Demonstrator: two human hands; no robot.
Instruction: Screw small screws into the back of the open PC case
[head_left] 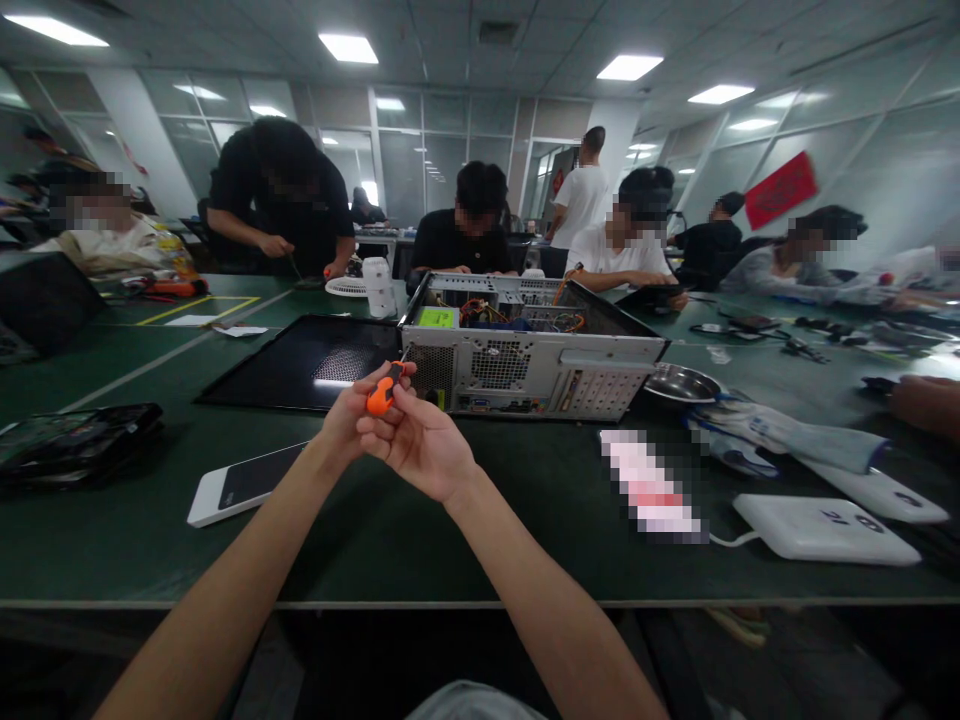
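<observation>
An orange and black screwdriver [383, 391] is held in front of the open computer case [510, 375], its thin shaft pointing up toward the left corner of the case's rear panel. My left hand [346, 415] is closed around the screwdriver from the left, fingertips near the front of the handle. From the right, my right hand [427, 445] grips the handle between thumb and curled fingers, palm turned upward. Whether the screwdriver's tip touches a screw is too small to tell. Inside the case, wires [480, 312] and a green label [437, 317] show.
A black side panel [300, 365] lies left of the case. A white device [244, 485] is near my left forearm. To the right are a metal bowl [684, 384], gloves [780, 430], a blurred-out phone and a white power bank [825, 530]. Several people work across the table.
</observation>
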